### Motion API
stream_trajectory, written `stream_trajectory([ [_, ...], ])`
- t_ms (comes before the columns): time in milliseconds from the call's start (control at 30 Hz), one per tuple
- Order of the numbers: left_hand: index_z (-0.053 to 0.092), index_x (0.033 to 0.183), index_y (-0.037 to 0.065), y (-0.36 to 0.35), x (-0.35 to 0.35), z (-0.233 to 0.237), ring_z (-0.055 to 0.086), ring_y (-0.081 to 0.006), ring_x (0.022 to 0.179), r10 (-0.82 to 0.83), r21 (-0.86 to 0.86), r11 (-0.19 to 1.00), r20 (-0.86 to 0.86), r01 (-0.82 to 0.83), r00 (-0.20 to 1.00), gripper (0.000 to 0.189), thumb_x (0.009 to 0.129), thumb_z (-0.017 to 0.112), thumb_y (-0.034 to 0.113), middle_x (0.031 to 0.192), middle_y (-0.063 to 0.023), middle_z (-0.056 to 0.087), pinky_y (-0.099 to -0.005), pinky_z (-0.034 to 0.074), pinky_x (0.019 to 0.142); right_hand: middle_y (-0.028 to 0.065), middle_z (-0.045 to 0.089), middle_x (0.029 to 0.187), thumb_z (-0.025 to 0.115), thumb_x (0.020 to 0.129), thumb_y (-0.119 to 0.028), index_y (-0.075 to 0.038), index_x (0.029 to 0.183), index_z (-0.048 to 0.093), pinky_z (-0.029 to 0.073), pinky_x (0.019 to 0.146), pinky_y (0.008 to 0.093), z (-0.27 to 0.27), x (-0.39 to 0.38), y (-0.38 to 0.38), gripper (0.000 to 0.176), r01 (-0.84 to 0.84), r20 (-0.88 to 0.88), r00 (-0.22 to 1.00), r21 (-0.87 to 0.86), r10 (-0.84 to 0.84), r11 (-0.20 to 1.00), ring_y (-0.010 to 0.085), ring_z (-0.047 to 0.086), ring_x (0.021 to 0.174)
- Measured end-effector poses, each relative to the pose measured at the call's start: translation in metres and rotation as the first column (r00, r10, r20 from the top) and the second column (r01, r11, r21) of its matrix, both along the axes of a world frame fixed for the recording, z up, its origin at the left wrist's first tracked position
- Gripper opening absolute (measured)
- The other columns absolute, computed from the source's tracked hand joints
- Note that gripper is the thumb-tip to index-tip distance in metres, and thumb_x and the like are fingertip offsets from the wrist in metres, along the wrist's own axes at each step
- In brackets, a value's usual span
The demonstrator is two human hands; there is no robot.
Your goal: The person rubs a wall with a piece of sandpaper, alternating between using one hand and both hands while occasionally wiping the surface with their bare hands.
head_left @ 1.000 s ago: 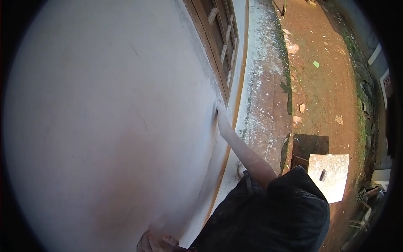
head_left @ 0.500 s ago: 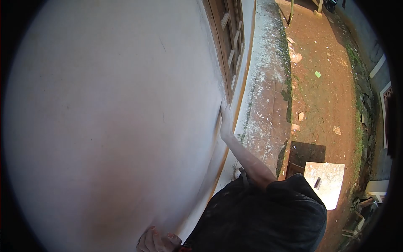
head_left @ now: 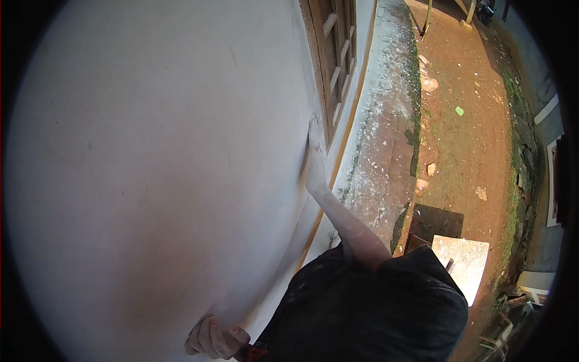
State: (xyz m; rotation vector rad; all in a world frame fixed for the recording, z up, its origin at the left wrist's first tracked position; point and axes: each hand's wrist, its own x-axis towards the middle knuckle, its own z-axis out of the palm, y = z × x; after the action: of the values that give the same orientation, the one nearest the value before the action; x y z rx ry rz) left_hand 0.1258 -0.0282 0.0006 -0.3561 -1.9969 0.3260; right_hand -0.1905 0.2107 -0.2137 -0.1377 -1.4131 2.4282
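My right hand (head_left: pixel 316 148) is stretched out along the pale wall (head_left: pixel 181 151), just beside the lower corner of a wooden window frame (head_left: pixel 329 90). Its fingers lie flat and are seen edge-on; the palm side is hidden against the wall. Whitish dust covers that hand and the forearm. Low at the left, my left hand (head_left: pixel 212 339) hovers close by the wall, fingers loosely bent and thumb apart, with nothing visible in it. A red and dark band (head_left: pixel 256 352) circles the left wrist. My dark shirt (head_left: pixel 374 308) fills the bottom middle.
A stained concrete ledge (head_left: pixel 386 120) runs along the wall's foot. Beyond it lies reddish dirt ground (head_left: pixel 464 145) with stones. A white board (head_left: pixel 470 259) with a small dark object on it stands at the lower right. A wooden chair (head_left: pixel 499 338) sits in the corner.
My right hand has slid a little up and left along the wall beside the window frame. The left hand has shifted slightly left and up. The view has tilted a little.
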Motion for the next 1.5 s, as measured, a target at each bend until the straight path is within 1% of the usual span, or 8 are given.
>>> stream_trajectory([
  [567, 0.064, 0.103, 0.007, 0.007, -0.018, -0.006, 0.058, -0.0219, 0.072, 0.078, 0.034, 0.997, -0.107, -0.074, 0.991, 0.034, 0.097, 0.053, 0.039, 0.081, -0.0066, 0.068, -0.0384, 0.034, 0.081, 0.0147, 0.03, 0.166, 0.029, 0.113, -0.03, 0.0, 0.159, 0.028, 0.022, 0.125, 0.038, -0.021, 0.03, 0.01, 0.055, -0.127, -0.005, 0.991, -0.39, 0.136, 0.912, 0.0254, 0.033, 0.149],
  [667, 0.063, 0.103, 0.008, 0.012, -0.011, -0.003, 0.057, -0.0215, 0.072, 0.121, 0.048, 0.992, -0.074, -0.117, 0.99, 0.036, 0.098, 0.052, 0.041, 0.08, -0.0056, 0.067, -0.0384, 0.034, 0.083, 0.0155, 0.034, 0.162, 0.031, 0.112, -0.028, -0.001, 0.158, 0.031, 0.025, 0.123, 0.0377, -0.006, 0.019, 0.017, 0.053, -0.044, 0.038, 0.998, -0.203, 0.053, 0.978, 0.0256, 0.037, 0.146],
  [800, 0.061, 0.105, 0.007, 0.024, -0.019, -0.006, 0.054, -0.0205, 0.075, 0.133, 0.144, 0.983, -0.12, -0.116, 0.984, 0.044, 0.105, 0.045, 0.048, 0.082, -0.0041, 0.064, -0.0371, 0.035, 0.083, 0.0188, 0.054, 0.146, 0.041, 0.11, -0.021, -0.002, 0.153, 0.044, 0.037, 0.115, 0.0365, 0.035, -0.015, 0.04, 0.047, 0.205, -0.058, 0.978, 0.475, -0.203, 0.856, 0.0268, 0.05, 0.134],
  [900, 0.057, 0.114, 0.006, 0.031, -0.024, -0.027, 0.053, -0.0222, 0.092, 0.139, 0.325, 0.942, -0.164, -0.08, 0.977, 0.04, 0.104, 0.054, 0.044, 0.095, -0.0073, 0.063, -0.0422, 0.039, 0.088, 0.0139, 0.064, 0.107, 0.051, 0.107, -0.02, 0.001, 0.136, 0.06, 0.05, 0.09, 0.034, -0.033, -0.041, 0.026, 0.037, 0.351, 0.093, 0.907, 0.369, -0.41, 0.861, 0.0222, 0.06, 0.099],
  [1300, 0.015, 0.162, 0.002, 0.226, -0.25, 0.113, 0.01, -0.0499, 0.153, 0.251, 0.176, 0.964, -0.367, -0.199, 0.896, 0.093, 0.098, 0.057, 0.054, 0.166, -0.0246, 0.017, -0.0652, 0.018, 0.121, 0.0034, 0.061, 0.084, 0.06, 0.103, -0.014, 0.0, 0.096, 0.062, 0.048, 0.073, 0.0308, -0.13, 0.006, 0.182, 0.016, 0.018, 0.207, 0.974, 0.319, -0.088, 0.947, 0.0118, 0.056, 0.079],
  [1400, 0.026, 0.16, -0.001, 0.249, -0.335, 0.058, 0.015, -0.0382, 0.156, 0.457, -0.221, 0.875, 0.086, -0.431, 0.885, 0.085, 0.101, 0.048, 0.056, 0.169, -0.019, 0.017, -0.0519, 0.018, 0.126, 0.0023, 0.063, 0.084, 0.062, 0.102, -0.011, -0.001, 0.095, 0.064, 0.048, 0.071, 0.0287, -0.215, 0.075, 0.311, 0.013, 0.03, 0.323, 0.934, 0.354, -0.152, 0.935, 0.0094, 0.056, 0.077],
  [1433, 0.028, 0.159, 0.0, 0.246, -0.352, 0.002, 0.011, -0.0296, 0.157, 0.457, -0.525, 0.787, 0.143, -0.325, 0.878, 0.091, 0.098, 0.047, 0.064, 0.17, -0.0145, 0.016, -0.041, 0.013, 0.128, 0.003, 0.063, 0.084, 0.063, 0.102, -0.013, 0.0, 0.093, 0.064, 0.049, 0.072, 0.0301, -0.266, 0.101, 0.367, 0.015, 0.069, 0.361, 0.89, 0.499, -0.28, 0.864, 0.0108, 0.057, 0.077],
  [1500, 0.026, 0.159, -0.001, 0.219, -0.332, -0.169, 0.007, -0.0278, 0.158, 0.311, -0.41, 0.908, 0.8, 0.088, 0.513, 0.105, 0.091, 0.048, 0.076, 0.171, -0.0141, 0.013, -0.0378, 0.011, 0.128, 0.0067, 0.067, 0.085, 0.063, 0.101, -0.018, 0.0, 0.092, 0.065, 0.05, 0.074, 0.0327, -0.299, 0.17, 0.472, 0.02, 0.145, 0.401, 0.737, 0.693, -0.545, 0.706, 0.0144, 0.06, 0.077],
])
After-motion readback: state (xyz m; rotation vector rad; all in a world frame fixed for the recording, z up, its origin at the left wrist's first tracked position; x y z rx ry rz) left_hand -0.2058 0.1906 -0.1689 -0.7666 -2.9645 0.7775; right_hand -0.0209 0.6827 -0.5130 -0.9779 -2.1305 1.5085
